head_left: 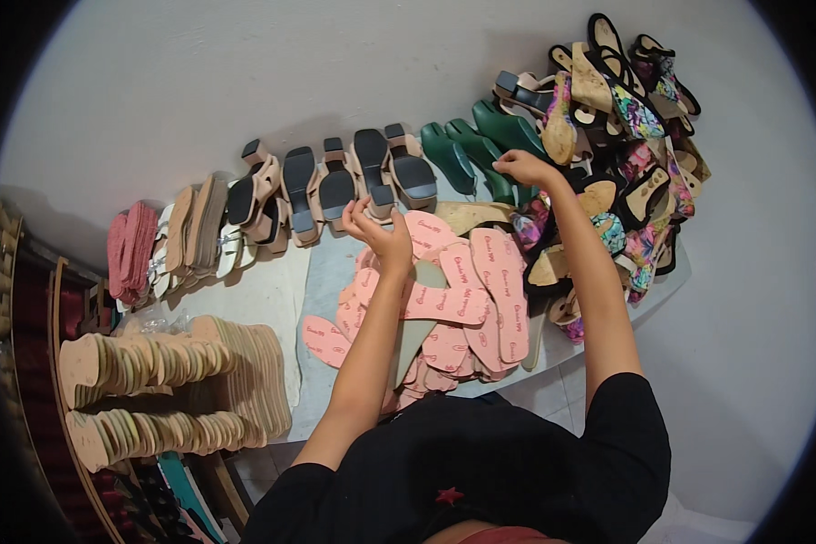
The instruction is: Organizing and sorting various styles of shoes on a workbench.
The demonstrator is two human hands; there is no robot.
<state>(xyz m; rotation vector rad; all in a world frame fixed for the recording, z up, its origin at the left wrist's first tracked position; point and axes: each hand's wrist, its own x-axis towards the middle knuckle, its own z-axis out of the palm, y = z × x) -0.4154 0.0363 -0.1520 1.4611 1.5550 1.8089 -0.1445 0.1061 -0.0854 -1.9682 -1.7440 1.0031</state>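
My left hand [383,239] hovers above the pink insoles, next to the heel of an upturned sandal [373,161]. Its fingers are loosely bent and apart, with nothing visible in them. My right hand [526,170] is over the green shoe lasts [448,156], its fingertips bunched together. Whether they hold anything small is hidden. Below and between my forearms lies a loose heap of pink printed insoles [499,281], some overlapping a grey-green flat piece [412,349]. A row of beige sandals with black soles lies upside down along the wall.
Floral wedge sandals [639,177] are piled high on the right, close to my right forearm. Long rows of beige sole pieces [245,372] stand at the left. Behind them are stacked pink pieces [131,254] and tan soles [199,227]. A wall [335,72] rises behind the table.
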